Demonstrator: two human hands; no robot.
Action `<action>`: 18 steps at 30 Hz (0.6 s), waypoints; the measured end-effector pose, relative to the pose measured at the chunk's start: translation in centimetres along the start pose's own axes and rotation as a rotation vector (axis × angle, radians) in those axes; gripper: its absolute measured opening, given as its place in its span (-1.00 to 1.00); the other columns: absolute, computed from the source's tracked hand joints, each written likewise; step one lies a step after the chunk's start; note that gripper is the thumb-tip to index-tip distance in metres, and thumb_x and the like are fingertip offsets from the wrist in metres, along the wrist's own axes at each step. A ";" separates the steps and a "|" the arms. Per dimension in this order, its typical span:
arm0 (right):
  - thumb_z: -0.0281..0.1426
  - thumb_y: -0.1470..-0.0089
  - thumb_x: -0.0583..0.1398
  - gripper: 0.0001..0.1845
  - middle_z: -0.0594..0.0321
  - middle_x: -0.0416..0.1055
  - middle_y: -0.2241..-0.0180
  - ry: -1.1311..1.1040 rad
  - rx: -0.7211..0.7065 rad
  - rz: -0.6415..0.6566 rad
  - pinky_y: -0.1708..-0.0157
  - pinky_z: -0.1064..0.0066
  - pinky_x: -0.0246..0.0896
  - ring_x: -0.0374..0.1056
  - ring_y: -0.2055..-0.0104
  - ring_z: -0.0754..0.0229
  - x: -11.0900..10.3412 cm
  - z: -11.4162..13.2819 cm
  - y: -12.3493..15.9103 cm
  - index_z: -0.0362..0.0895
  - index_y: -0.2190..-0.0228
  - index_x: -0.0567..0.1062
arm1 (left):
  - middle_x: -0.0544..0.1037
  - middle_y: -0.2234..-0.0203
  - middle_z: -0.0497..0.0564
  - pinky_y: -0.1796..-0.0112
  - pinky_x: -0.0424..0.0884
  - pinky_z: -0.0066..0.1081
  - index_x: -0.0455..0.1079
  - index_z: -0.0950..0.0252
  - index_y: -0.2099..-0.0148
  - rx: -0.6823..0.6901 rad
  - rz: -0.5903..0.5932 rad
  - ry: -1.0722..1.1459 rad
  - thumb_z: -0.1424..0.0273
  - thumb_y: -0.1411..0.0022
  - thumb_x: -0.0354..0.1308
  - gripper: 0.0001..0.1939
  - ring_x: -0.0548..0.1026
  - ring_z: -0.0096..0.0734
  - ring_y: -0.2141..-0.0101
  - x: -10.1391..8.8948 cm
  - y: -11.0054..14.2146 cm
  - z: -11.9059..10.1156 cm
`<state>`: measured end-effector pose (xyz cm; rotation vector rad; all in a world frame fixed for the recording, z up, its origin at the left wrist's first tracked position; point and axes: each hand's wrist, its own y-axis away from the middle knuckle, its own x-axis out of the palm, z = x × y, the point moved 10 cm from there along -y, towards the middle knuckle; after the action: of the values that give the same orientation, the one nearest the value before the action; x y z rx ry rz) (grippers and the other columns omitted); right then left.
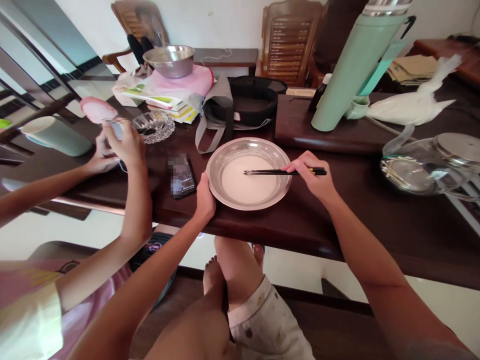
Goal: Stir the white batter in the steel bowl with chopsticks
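Using the dark table [352, 215] as support, with the black and grey bag [251, 121] behind the metal bowl [248, 205], probably to leave space in front. Having this bowl, with pale liquid [243, 189] inside, near the table's front edge, perhaps for easy reach. Clamping its left rim with the left hand [205, 200], seemingly against sliding, with the phone [186, 179] lying apart from the bowl. Pinching the black chopsticks [268, 172] with the right hand [320, 186], fingers closed around their upper part, perhaps for better control of the thin tips in the liquid.
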<state>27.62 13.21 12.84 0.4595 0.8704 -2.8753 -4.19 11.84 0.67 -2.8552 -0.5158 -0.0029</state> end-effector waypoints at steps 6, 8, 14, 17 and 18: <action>-0.03 -0.21 0.20 -0.54 0.24 0.58 0.50 -0.137 0.079 0.027 0.23 0.16 0.36 0.51 0.36 0.10 0.6 -1.2 0.2 -0.01 0.57 0.60 | 0.50 -0.06 0.03 -0.27 0.25 -0.31 0.51 0.25 -0.08 0.001 -0.034 0.006 -0.05 -0.45 -0.02 -0.47 0.38 -0.22 -0.18 -0.4 0.1 0.0; -0.06 -0.21 0.22 -0.63 0.24 0.64 0.40 -0.085 0.066 0.091 0.16 0.12 0.35 0.50 0.26 0.07 1.3 -1.1 0.2 0.01 0.49 0.64 | 0.50 -0.06 0.04 -0.28 0.23 -0.30 0.51 0.26 -0.07 -0.006 -0.048 0.010 -0.04 -0.45 -0.01 -0.47 0.38 -0.21 -0.18 -0.4 0.2 -0.1; -0.04 -0.23 0.19 -0.53 0.26 0.60 0.50 -0.134 0.090 -0.079 0.18 0.12 0.36 0.51 0.37 0.08 -0.9 -1.4 -0.1 -0.02 0.59 0.57 | 0.51 -0.04 0.05 -0.27 0.23 -0.32 0.52 0.29 -0.04 0.013 -0.101 0.011 -0.01 -0.45 0.00 -0.49 0.38 -0.23 -0.16 -0.8 0.3 -0.6; -0.05 -0.24 0.18 -0.54 0.26 0.60 0.50 -0.167 0.097 0.006 0.19 0.13 0.37 0.51 0.36 0.09 0.1 -1.3 0.0 -0.01 0.58 0.57 | 0.54 0.04 0.06 -0.24 0.27 -0.34 0.52 0.31 0.00 -0.004 -0.098 0.015 -0.04 -0.44 0.00 -0.47 0.41 -0.24 -0.13 -0.7 0.2 -0.3; -0.07 -0.24 0.19 -0.57 0.26 0.62 0.46 -0.146 0.085 0.054 0.17 0.12 0.36 0.50 0.31 0.07 0.6 -1.1 0.0 0.00 0.55 0.59 | 0.55 0.06 0.06 -0.23 0.28 -0.35 0.52 0.32 0.01 -0.008 -0.093 0.019 -0.05 -0.43 0.01 -0.46 0.42 -0.24 -0.12 -0.7 0.2 -0.1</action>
<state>27.35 13.81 11.78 0.2723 0.7047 -2.8611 -4.82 11.42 0.73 -2.8330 -0.6462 -0.0483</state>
